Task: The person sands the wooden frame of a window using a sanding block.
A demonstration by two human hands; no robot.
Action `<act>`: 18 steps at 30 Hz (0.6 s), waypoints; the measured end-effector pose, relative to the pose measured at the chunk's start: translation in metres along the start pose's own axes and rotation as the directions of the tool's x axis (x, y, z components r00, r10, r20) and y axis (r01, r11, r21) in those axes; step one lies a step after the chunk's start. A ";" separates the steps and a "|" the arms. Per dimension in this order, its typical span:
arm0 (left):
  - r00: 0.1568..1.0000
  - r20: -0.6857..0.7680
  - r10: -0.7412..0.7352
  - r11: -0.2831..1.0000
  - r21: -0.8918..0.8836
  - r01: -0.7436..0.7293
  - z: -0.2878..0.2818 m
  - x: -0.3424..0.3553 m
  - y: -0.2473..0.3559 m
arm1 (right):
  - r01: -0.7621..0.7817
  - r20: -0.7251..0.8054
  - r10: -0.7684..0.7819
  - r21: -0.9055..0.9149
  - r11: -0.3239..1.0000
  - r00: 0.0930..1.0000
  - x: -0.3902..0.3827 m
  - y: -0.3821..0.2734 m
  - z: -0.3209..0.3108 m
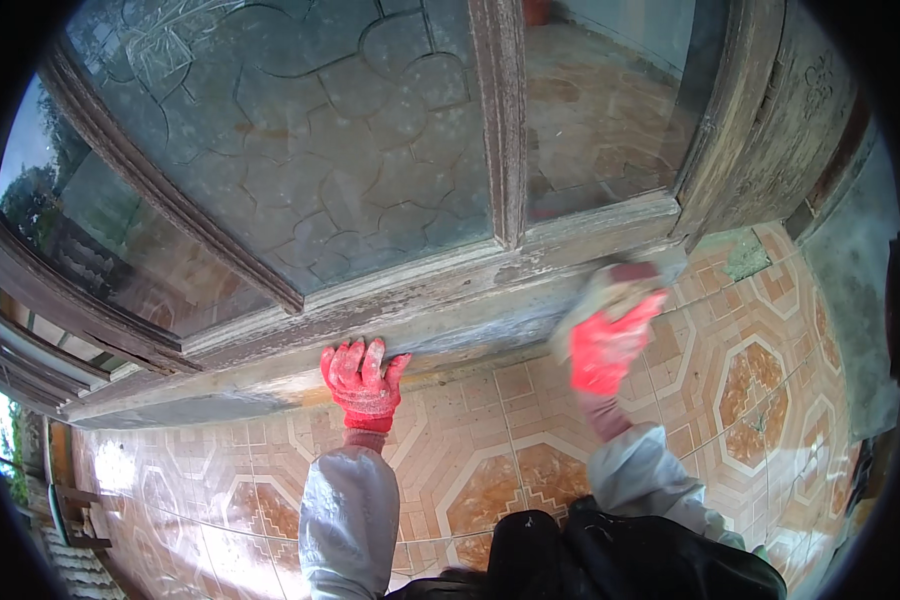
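Observation:
My left hand (pixel 363 384), in a red glove, rests with its fingers spread over the edge of the concrete sill (pixel 450 338). Nothing shows in it. On the right, my right hand (pixel 615 345), also red-gloved, is closed on a beige and dark-red cloth-like thing (pixel 600 302), pressed near the sill's right end. Motion smears both, so its exact kind is unclear. Above the sill runs the weathered wooden bottom rail (pixel 410 290) of a window frame, its paint worn and flaking.
Glass panes (pixel 370 150) between wooden uprights (pixel 500 120) fill the top, reflecting paving. Patterned tiles (pixel 550 410) cover the floor below. A greenish flat scrap (pixel 747 258) lies by the right post (pixel 770 130). My black-clad knees (pixel 610 550) are at the lower edge.

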State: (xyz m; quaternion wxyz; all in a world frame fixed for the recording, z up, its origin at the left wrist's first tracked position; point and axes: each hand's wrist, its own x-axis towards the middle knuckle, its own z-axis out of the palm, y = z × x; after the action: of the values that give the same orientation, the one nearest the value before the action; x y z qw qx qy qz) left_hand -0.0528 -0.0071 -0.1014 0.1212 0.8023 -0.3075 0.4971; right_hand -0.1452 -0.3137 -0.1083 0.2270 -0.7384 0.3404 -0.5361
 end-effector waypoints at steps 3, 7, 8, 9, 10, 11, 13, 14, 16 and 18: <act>0.999 0.035 -0.007 1.000 0.011 0.006 -0.002 -0.005 -0.003 | -0.119 0.257 0.010 0.410 0.904 0.966 -0.023 -0.015 -0.015; 0.999 0.037 0.018 0.998 -0.056 -0.016 -0.006 0.004 -0.001 | 0.067 -0.010 -0.067 0.000 0.998 0.998 0.038 0.004 -0.019; 1.000 0.022 -0.001 0.998 -0.069 0.002 -0.005 0.009 0.005 | 0.180 -0.010 -0.202 -0.410 0.894 0.979 0.069 0.067 -0.017; 1.000 0.002 -0.022 0.997 -0.067 0.022 -0.003 0.008 0.006 | 0.233 0.025 -0.270 -0.586 0.776 0.962 0.081 0.070 -0.017; 0.999 0.001 -0.036 0.998 -0.057 0.036 -0.002 0.005 0.005 | 0.269 0.059 -0.334 -0.733 0.625 0.941 0.091 0.071 -0.015; 0.999 -0.025 -0.043 0.998 -0.043 0.042 -0.001 0.002 0.004 | -0.047 -0.116 0.000 -0.407 0.912 0.993 0.092 0.071 -0.013; 0.997 -0.046 -0.058 0.998 -0.019 0.058 0.001 0.000 0.003 | -0.255 -0.013 0.259 0.144 0.956 0.966 0.066 0.054 -0.014; 0.998 -0.037 -0.059 0.997 -0.061 0.056 0.006 0.000 0.006 | -0.294 0.122 0.298 -0.047 0.955 0.947 0.048 0.048 -0.015; 0.999 -0.012 -0.050 0.996 -0.073 0.049 0.000 0.000 0.001 | -0.065 0.247 0.087 -0.096 0.993 0.965 -0.011 0.021 -0.010; 1.000 -0.006 -0.005 0.997 -0.072 0.005 0.000 -0.001 -0.003 | 0.194 0.198 -0.198 0.036 0.980 0.960 -0.034 -0.013 -0.015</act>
State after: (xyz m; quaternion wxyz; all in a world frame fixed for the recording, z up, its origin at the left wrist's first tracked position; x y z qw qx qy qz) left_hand -0.0515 -0.0043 -0.1021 0.1521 0.7966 -0.3227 0.4880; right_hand -0.1628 -0.2791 -0.1159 0.2118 -0.8168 0.2368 -0.4816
